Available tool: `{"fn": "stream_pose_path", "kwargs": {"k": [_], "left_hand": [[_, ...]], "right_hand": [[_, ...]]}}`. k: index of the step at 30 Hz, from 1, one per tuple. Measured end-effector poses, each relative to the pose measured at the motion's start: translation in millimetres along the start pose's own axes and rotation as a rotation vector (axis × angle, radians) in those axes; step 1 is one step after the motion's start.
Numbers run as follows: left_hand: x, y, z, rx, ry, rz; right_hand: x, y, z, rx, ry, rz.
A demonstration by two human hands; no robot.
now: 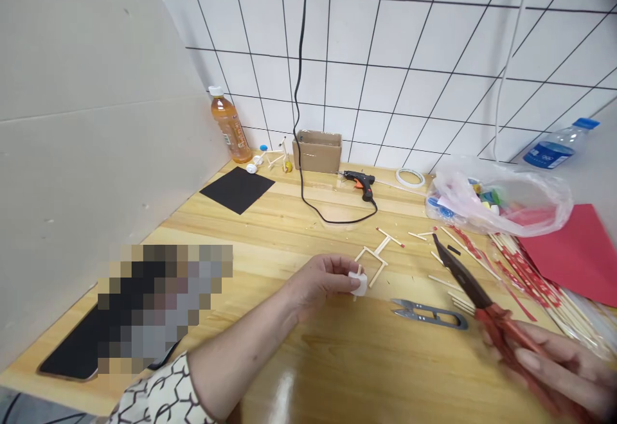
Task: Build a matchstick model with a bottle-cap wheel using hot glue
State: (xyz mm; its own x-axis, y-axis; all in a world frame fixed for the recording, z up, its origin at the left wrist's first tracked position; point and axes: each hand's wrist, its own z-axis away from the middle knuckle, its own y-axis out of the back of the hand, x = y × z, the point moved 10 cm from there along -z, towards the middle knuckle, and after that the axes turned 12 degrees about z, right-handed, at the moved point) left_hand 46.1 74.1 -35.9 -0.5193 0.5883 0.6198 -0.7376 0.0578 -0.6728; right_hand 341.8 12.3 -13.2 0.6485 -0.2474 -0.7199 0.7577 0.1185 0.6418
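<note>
Between the thumb and fingers of my left hand (332, 275) is a small white cap (358, 284) with a short wooden stick through it. Just beyond it lies a frame of glued sticks (380, 252) on the wooden table (308, 353). My right hand (554, 363), partly blurred, is closed round the red handles of dark-bladed scissors (465, 279), which point up and to the left. Grey thread snips (429, 313) lie on the table between my hands. Loose sticks (448, 282) are scattered near the scissor blades.
At the back stand a drink bottle (231, 128), a cardboard box (318, 152) and a glue gun (361, 183) with its cord. A plastic bag (501, 199), red paper (573, 254) and bundled sticks lie right. Black paper (238, 189) and a phone (81, 340) are left.
</note>
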Motion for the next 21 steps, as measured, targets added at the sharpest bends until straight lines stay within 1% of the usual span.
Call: {"fn": "stream_pose_path", "kwargs": {"k": [1,2,3,4,5,7,10,12,14,17,21], "left_hand": [[0,0.4,-1,-0.006,-0.006,-0.003],[0,0.7,-1,-0.013,-0.013,-0.010],[0,0.8,-2,-0.021,-0.022,-0.020],[1,0.4,-2,-0.031,-0.030,-0.030],[1,-0.1,-2,-0.041,-0.033,-0.040],[2,-1.8,-2,-0.059,-0.031,-0.054],[6,-3.7,0,-0.067,-0.036,-0.050],[8,-4.0,0,-0.057,-0.046,-0.042],[9,-4.5,0,-0.052,-0.047,-0.036],[9,-5.3,0,-0.048,-0.051,-0.038],[9,-7.0,1,-0.064,-0.053,-0.044]], "right_hand": [[-12,-18,0,-0.104,-0.035,-0.139],[-28,-40,2,-0.254,-0.041,-0.220],[-45,-55,4,-0.348,-0.025,-0.268],[-61,-67,5,-0.419,-0.004,-0.306],[-74,-74,4,-0.455,0.009,-0.356],[-91,-87,1,-0.507,0.023,-0.398],[-98,-94,-7,-0.508,0.064,-0.373],[-93,-97,-10,-0.505,0.074,-0.353],[-85,-99,-12,-0.497,0.051,-0.338],[-77,-103,-10,-0.508,0.023,-0.314],[-82,-104,-5,-0.509,0.043,-0.268]]}}
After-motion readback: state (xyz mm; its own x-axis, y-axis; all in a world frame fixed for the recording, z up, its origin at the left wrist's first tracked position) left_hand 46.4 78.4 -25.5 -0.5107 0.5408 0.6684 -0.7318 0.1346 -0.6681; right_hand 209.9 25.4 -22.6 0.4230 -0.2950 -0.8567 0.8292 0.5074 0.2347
